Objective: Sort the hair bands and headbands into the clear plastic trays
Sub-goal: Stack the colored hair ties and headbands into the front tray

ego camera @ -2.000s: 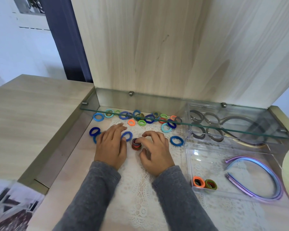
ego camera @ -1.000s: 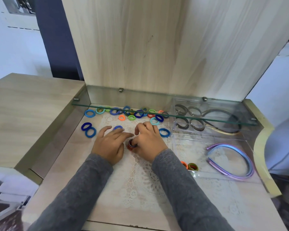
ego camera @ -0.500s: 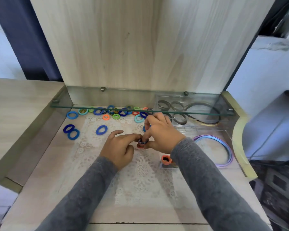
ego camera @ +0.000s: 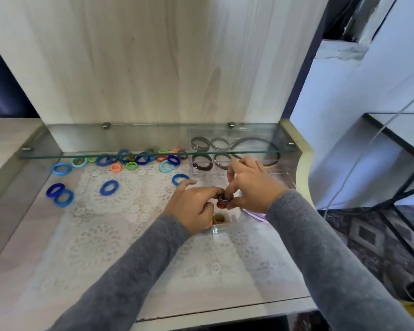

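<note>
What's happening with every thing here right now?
stack of hair bands: held between both grips
left hand grip: pinching the stack
right hand grip: pinching the stack
orange and green bands: on edge in near tray
purple headband: in near tray, mostly hidden
loose bands: flat on the table

1. The pale wood counter (ego camera: 22,247) carries a white lace mat (ego camera: 110,235) over its middle.
2. Two blue hair bands (ego camera: 60,194) lie touching on the bare wood left of the mat; a single blue band (ego camera: 109,187) lies on the lace.
3. A scattered row of coloured bands (ego camera: 141,160) runs along the back, under a glass shelf (ego camera: 129,142).
4. Clear plastic trays (ego camera: 202,172) sit at the right.
</note>
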Motion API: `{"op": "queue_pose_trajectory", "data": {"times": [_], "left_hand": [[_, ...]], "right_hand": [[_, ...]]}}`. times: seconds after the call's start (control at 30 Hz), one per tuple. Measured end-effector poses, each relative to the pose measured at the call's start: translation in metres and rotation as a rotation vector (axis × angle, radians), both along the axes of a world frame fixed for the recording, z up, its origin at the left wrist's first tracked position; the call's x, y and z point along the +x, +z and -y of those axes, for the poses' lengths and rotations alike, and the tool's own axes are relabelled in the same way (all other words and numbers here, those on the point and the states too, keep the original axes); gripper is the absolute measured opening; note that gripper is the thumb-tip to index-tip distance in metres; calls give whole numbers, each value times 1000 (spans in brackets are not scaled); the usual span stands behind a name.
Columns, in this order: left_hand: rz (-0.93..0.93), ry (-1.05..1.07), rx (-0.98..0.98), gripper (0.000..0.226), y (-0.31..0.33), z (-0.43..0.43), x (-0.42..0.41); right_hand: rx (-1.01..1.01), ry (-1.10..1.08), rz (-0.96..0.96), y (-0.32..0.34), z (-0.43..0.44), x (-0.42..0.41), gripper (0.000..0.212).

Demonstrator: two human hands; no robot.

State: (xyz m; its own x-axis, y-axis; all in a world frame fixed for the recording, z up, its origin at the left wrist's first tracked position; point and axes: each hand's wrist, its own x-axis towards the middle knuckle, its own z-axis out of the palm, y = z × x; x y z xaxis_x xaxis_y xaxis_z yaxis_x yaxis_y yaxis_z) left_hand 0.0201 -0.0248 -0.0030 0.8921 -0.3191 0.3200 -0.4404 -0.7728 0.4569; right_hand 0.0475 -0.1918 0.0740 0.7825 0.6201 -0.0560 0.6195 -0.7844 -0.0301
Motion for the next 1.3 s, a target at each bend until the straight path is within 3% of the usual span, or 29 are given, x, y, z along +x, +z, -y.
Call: {"op": "queue_pose_trajectory", "data": {"times": [0.23,0.53,0.67,0.77,1.3], "left_hand": [[-91,-6,136,56,3,6,2],[-88,-45,-40,48,-8,-3,-2],[-46,-122,-144,42,-10,-4,-8],[-25,-190,-188,40,-10,-3,-12],[-43,-270,-113,45,-20,-2,-15]], "right_hand": [[9,-18,-46,-16,14,-4,19],[-127,-4,-82,-21,10,-5,18],[-241,-18,-142,-15,8,-8,43],[-291,-6,-195,-8,6,-14,50],[-309,-34,-265,-11,4,-15,47]]}}
